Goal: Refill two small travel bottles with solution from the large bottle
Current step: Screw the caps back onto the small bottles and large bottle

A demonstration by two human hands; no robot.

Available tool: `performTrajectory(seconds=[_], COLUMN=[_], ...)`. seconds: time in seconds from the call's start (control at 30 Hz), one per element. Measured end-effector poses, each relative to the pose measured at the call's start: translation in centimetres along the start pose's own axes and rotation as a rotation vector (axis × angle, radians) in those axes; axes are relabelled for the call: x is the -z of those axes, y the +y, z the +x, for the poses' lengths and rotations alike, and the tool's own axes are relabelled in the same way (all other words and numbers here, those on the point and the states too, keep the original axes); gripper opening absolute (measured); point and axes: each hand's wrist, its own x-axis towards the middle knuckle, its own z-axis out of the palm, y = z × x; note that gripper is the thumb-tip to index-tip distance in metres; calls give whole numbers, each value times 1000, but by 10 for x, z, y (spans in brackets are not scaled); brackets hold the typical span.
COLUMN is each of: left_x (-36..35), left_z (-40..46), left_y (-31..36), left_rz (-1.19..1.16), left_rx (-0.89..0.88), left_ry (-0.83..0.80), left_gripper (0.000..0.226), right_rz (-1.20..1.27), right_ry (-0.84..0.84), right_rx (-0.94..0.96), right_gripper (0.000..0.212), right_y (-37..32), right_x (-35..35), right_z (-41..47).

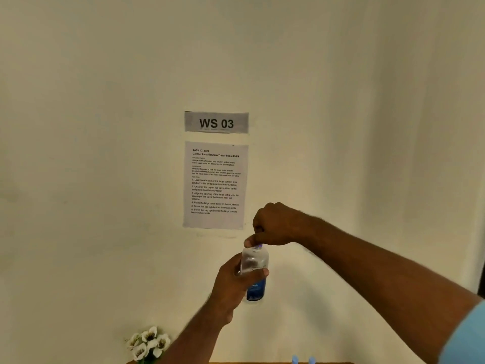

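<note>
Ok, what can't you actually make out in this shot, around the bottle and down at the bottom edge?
Head view only:
- Large bottle cap: covered by the right hand fingers; on or loose, cannot tell.
- Liquid level: motion blur, and the left hand wraps the middle.
- Two blue tips at the bottom edge: cut off, possibly the travel bottles.
- White flowers: base cut off.
- Instruction sheet: small print mostly unreadable.

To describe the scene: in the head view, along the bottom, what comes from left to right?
Flowers → left forearm → two blue caps → blue sleeve.
</note>
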Motion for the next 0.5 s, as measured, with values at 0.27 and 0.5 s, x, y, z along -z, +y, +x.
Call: performTrajectory(seconds=[0.27, 0.5], left_x=[6, 10], left_z=[3, 12], left_y=[24, 33], left_rz=[-17, 4], left_rx=[-20, -33], left_ry=[27, 53], left_gripper=[45, 38], right_rz=[262, 176], right_ry=[-8, 114], right_rx=[184, 30], right_gripper=[34, 24], right_y=[10, -1], right_x=[37, 34], right_z=[4, 12])
